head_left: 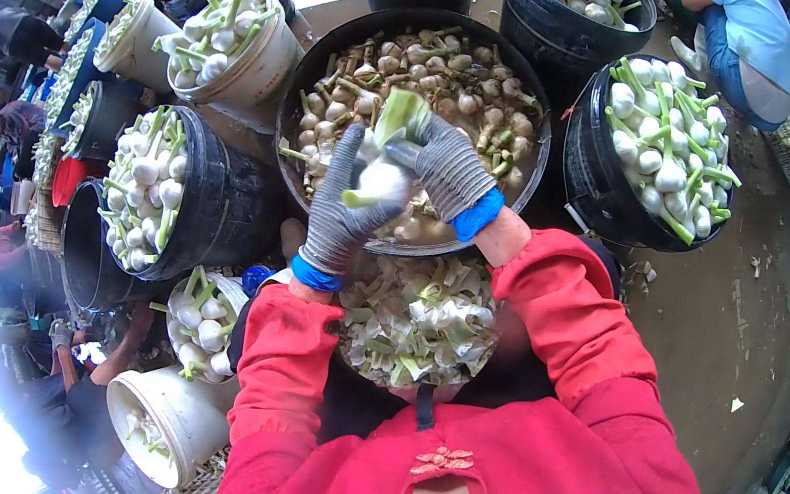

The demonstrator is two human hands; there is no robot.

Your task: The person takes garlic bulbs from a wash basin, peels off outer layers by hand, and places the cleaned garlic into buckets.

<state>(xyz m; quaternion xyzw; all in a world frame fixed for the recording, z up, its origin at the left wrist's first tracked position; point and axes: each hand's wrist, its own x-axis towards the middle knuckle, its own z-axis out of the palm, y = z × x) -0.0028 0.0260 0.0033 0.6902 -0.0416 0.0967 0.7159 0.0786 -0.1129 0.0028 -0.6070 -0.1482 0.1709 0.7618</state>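
Note:
Over a wide dark basin [294, 81] of unpeeled garlic bulbs in murky water, my two gloved hands are close together. My left hand [345, 210], in a grey striped glove, is closed around a white garlic bulb [384, 183] with a short green stem end. My right hand [453, 169], gloved the same way, has its thumb near the bulb. Its fingers pinch a pale green garlic leaf [400, 116] that sticks up beside them. Motion blurs the bulb, so where leaf and bulb join is unclear. Below the basin, a heap of garlic peelings [420, 323] lies close to my lap.
Black buckets of trimmed white garlic stand at the right [579, 162] and left [225, 198]. White buckets [264, 67] with garlic are further left, and a tipped white bucket [179, 419] is lower left. A person in light blue [758, 50] sits upper right. Others work at far left.

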